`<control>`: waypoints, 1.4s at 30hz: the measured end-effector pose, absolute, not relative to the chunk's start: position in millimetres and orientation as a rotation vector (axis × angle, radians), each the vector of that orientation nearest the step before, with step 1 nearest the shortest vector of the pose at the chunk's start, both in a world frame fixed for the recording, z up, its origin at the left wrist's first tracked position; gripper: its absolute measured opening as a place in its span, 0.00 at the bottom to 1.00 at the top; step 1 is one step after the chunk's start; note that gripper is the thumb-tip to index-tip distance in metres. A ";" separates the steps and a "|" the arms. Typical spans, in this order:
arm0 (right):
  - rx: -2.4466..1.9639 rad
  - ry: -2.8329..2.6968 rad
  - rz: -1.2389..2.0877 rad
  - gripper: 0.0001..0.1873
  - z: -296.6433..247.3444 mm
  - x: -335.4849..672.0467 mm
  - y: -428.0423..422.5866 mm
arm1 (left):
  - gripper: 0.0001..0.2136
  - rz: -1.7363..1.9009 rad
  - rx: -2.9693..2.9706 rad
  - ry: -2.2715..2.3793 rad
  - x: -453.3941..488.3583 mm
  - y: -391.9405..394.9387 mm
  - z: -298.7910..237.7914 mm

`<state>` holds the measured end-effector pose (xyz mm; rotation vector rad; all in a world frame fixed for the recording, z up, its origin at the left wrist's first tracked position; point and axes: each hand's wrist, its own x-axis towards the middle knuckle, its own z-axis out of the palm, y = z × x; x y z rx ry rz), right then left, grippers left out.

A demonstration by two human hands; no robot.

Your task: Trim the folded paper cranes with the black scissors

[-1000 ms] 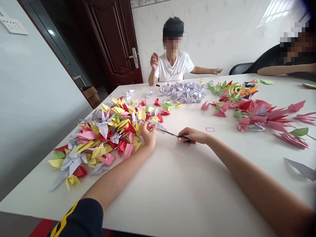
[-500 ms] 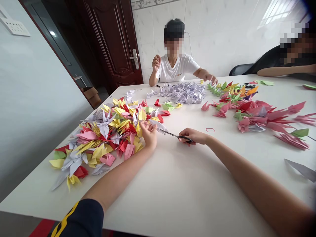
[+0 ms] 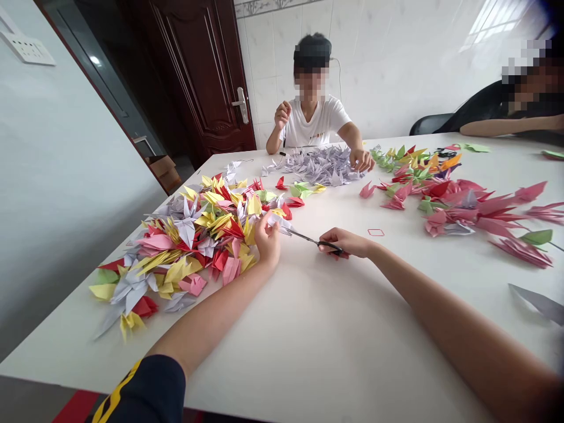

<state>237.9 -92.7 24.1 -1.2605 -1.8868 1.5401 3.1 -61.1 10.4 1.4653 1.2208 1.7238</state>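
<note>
My left hand (image 3: 268, 239) pinches a pale lilac folded paper crane (image 3: 280, 224) at the right edge of a mixed heap of paper cranes (image 3: 185, 235) in yellow, red, pink and lilac. In my right hand (image 3: 341, 242) is a pair of scissors (image 3: 304, 237) with dark handles. Its blades point left and their tips meet the held crane. The blades look closed or nearly so. My left fingers partly hide the crane.
Across the white table (image 3: 308, 341) sits a person in a white shirt (image 3: 315, 120), one hand on a lilac crane pile (image 3: 326, 165). Pink and green cranes (image 3: 467, 205) lie at right, near another person's arm (image 3: 506, 125). A grey pointed piece (image 3: 537, 302) lies at the right edge.
The scissor blades, slightly apart before, have drawn together at the lilac crane, which has tilted. The person opposite has moved one hand from the green cranes to the lilac pile.
</note>
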 end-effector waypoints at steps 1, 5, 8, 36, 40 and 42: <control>-1.265 -1.886 1.537 0.25 23.5 237.9 -92.4 | 0.12 1.709 1.458 1.218 3.0 -60.6 10.0; -1.273 -1.896 1.525 0.25 21.6 238.3 -91.5 | 0.09 1.629 1.396 1.191 3.9 -58.7 7.7; -1.280 -1.906 1.509 0.25 21.8 238.3 -92.5 | 0.09 1.635 1.369 1.204 4.8 -59.0 7.8; -1.316 -1.893 1.476 0.25 24.6 234.5 -95.9 | 0.14 1.521 1.301 1.098 6.2 -58.5 4.3; -1.312 -1.893 1.481 0.25 25.1 234.1 -96.3 | 0.15 1.510 1.322 1.105 6.2 -58.5 2.5; -1.311 -1.901 1.477 0.25 24.5 234.4 -95.9 | 0.15 1.519 1.293 1.099 5.9 -58.0 2.5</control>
